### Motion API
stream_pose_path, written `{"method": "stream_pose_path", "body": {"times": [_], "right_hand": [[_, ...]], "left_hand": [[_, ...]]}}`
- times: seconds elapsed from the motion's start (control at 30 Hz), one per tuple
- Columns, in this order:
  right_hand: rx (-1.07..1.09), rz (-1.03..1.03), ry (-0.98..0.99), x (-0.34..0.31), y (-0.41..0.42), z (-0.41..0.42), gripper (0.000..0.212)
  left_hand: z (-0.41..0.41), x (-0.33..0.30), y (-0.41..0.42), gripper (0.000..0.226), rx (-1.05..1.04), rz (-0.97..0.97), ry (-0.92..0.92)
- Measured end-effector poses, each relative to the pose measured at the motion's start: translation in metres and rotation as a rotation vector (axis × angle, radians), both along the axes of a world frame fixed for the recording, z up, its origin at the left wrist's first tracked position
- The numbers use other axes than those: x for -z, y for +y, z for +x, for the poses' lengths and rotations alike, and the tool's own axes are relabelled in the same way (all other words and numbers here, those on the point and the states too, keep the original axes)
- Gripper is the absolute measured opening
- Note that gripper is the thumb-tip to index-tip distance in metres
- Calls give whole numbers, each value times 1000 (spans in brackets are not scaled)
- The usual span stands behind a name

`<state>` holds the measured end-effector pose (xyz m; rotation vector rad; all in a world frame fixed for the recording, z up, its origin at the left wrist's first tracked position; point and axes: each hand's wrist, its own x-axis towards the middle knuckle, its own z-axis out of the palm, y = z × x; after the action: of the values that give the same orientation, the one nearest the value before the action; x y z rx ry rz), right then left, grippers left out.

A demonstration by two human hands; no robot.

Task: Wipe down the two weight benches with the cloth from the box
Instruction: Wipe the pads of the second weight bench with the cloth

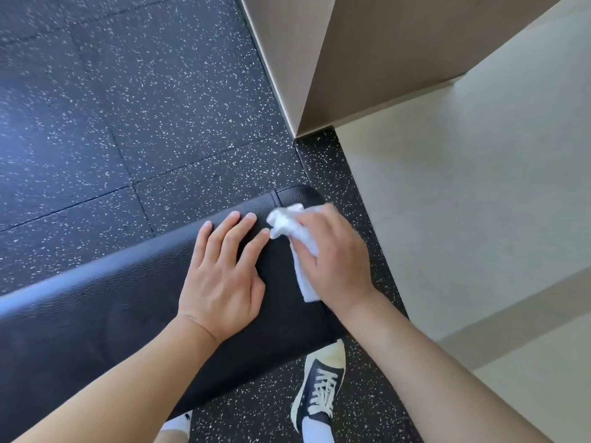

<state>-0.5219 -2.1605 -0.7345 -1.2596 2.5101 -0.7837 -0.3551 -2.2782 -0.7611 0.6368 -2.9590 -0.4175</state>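
**Wiping the bench end with the cloth**

Pressing down near the middle of the frame, the right hand (332, 254) bunches a white cloth (287, 227) against the black bench (96, 321); its fingers curl over the cloth, and a strip of it trails back under the palm toward the wrist. The left hand (224, 276) lies flat on the pad just beside it, fingers straight and spread, fingertips almost touching the crumpled end of the cloth. It holds nothing and seems to steady the body.

The bench runs from the lower left up to its rounded end right of centre, where a seam crosses the padding. The cloth sits just short of that end, so the step in hand looks like wiping the first bench seen here. Whether the other bench is done cannot be told, since it is out of view, as is the box.

Next, the move calls for sweeping the cloth over the end past the seam, then back along the pad toward the lower left, with the left hand lifted out of the path.

A shoe (319, 388) stands on the speckled floor (128, 107) at lower centre. No brand or writing is readable anywhere.
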Motion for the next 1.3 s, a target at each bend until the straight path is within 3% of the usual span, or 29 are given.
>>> {"method": "stream_pose_path", "body": {"times": [0.07, 0.23, 0.33, 0.4, 0.5, 0.7, 0.93, 1.13, 1.3], "right_hand": [[-13, 31, -8, 1, -52, -23, 16], [-163, 332, -165, 22, -124, -65, 44], [-32, 219, -293, 26, -104, -70, 50], [144, 102, -477, 26, -75, -75, 53], [356, -34, -652, 29, -21, -71, 44], [496, -122, -682, 37, 7, -42, 31], [275, -79, -767, 33, -61, -79, 39], [479, -129, -821, 39, 37, -38, 22], [646, -115, -808, 27, 108, 22, 27]], "left_hand": [[0, -1, 0, 60, -1, -5, -5], [1, -1, -1, 64, 8, -10, -22], [0, -2, -1, 64, 8, -5, -31], [-1, -2, -1, 63, 9, -5, -38], [0, -2, 0, 62, 7, -8, -40], [-2, -3, 1, 60, -4, -10, -39], [-2, -3, 2, 61, -13, -17, -44], [-2, -2, 2, 60, -14, -20, -47], [-1, -2, 2, 60, -7, -28, -39]]}}
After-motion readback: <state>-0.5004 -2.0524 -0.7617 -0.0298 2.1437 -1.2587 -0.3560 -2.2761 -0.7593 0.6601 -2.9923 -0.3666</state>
